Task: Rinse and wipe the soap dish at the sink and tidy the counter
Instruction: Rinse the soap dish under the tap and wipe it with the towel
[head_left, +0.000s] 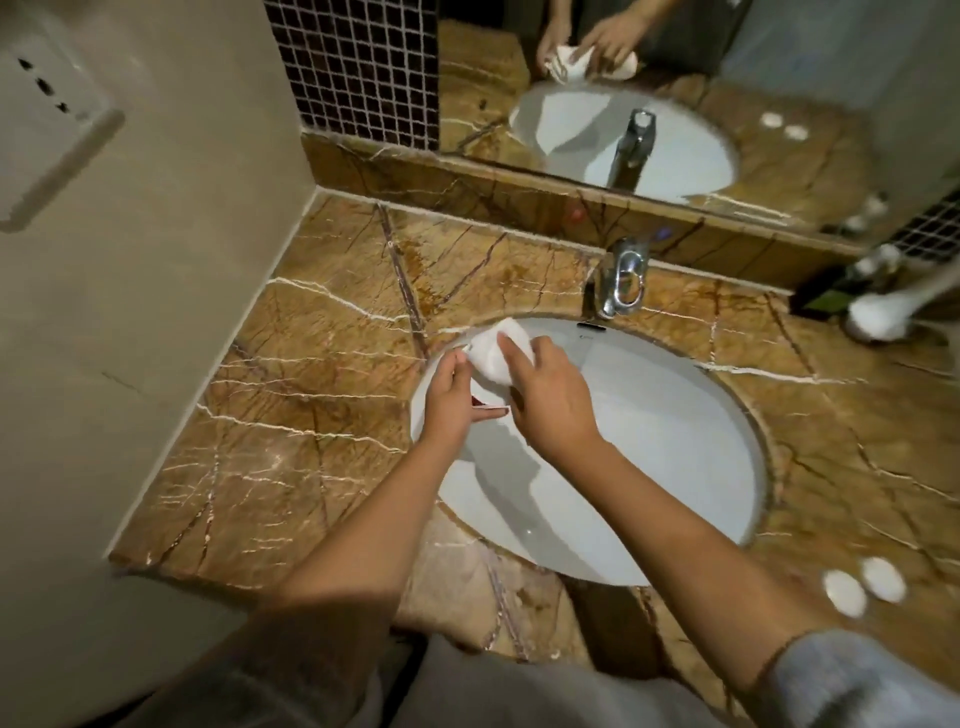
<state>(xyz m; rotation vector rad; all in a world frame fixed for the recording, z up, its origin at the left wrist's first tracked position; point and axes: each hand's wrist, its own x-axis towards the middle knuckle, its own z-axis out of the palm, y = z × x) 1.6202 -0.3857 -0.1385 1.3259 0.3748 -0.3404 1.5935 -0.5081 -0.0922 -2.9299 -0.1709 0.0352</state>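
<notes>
Both my hands meet over the left rim of the white sink basin (649, 441). Between them is a white rounded bundle (496, 356), which looks like the soap dish with a white cloth around it; the mirror shows crumpled white cloth there. My left hand (449, 397) grips its left side from below. Fingers of my right hand (550, 397) press down on its top. A thin reddish edge shows under my left thumb; what it is I cannot tell.
A chrome faucet (621, 283) stands behind the basin. Two small white round pieces (862, 584) lie on the brown marble counter (322, 395) at front right. A dark bottle (831, 299) and blurred white items (878, 312) sit at back right. The wall closes the left side.
</notes>
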